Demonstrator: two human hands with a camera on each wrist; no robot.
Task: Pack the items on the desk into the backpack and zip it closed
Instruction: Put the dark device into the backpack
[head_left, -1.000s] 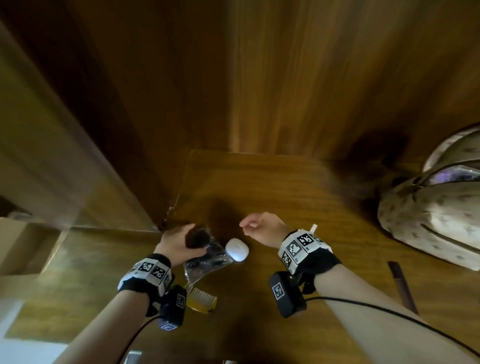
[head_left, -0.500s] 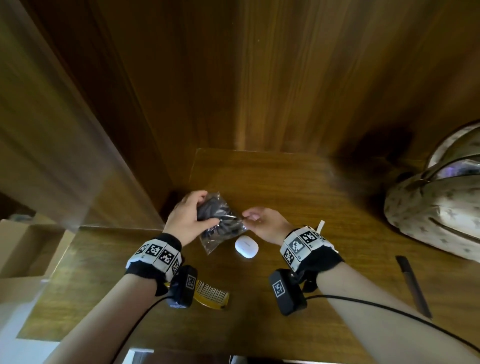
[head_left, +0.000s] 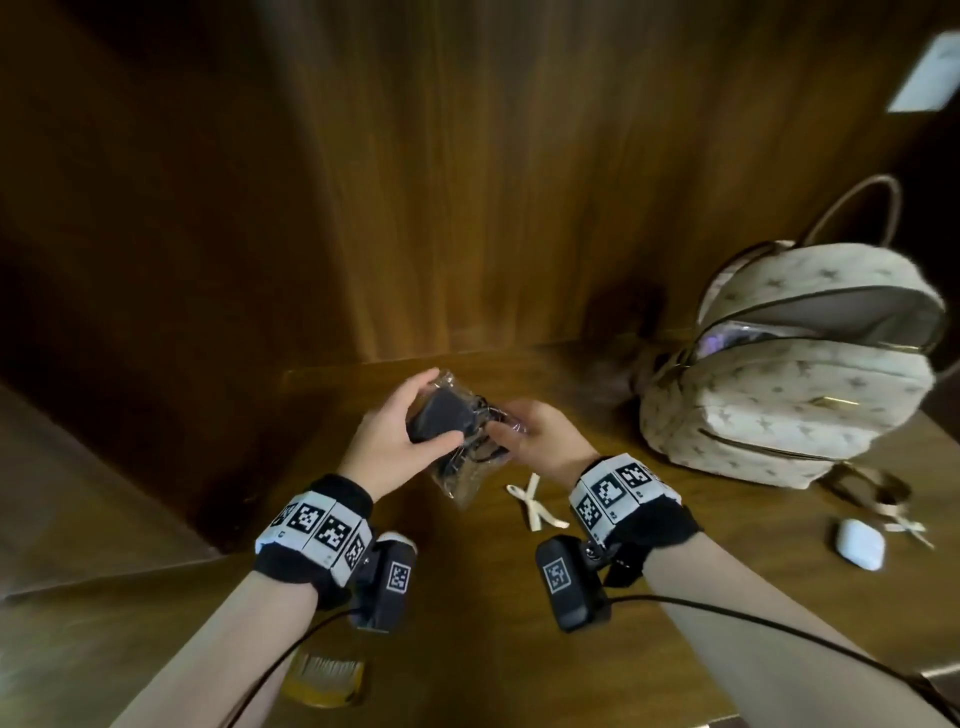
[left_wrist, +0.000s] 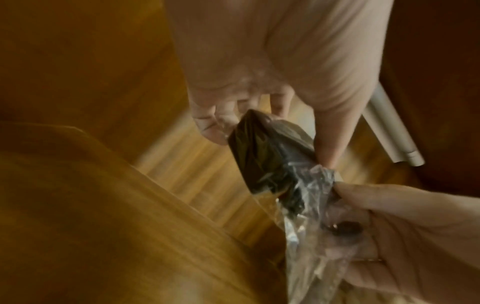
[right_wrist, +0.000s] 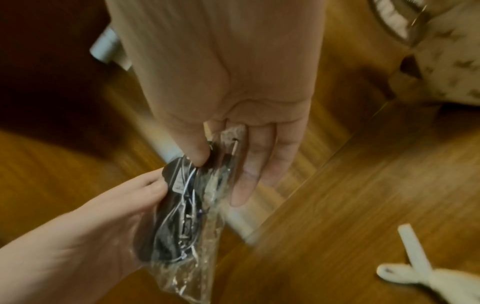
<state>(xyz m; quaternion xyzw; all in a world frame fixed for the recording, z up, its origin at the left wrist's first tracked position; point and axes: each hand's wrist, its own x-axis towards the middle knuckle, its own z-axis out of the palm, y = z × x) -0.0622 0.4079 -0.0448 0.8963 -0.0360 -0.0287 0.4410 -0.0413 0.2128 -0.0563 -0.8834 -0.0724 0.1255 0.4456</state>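
Note:
A clear plastic bag with a black charger and cable is held above the wooden desk between both hands. My left hand grips the black block through the plastic, thumb on its near side. My right hand pinches the bag's other end between thumb and fingers. The cream patterned backpack stands at the right with its main zip gaping open. A white earbud case lies near the backpack's front. A yellow comb lies below my left wrist.
A cream ribbon bow lies on the desk just right of the bag. The backpack's straps trail onto the desk by the earbud case. Dark wood panelling rises behind the desk, with a lower ledge at the left.
Both hands have lifted the bagged charger off the desk and carried it rightward; my right hand now pinches its end. The view has swung right, showing the open backpack.

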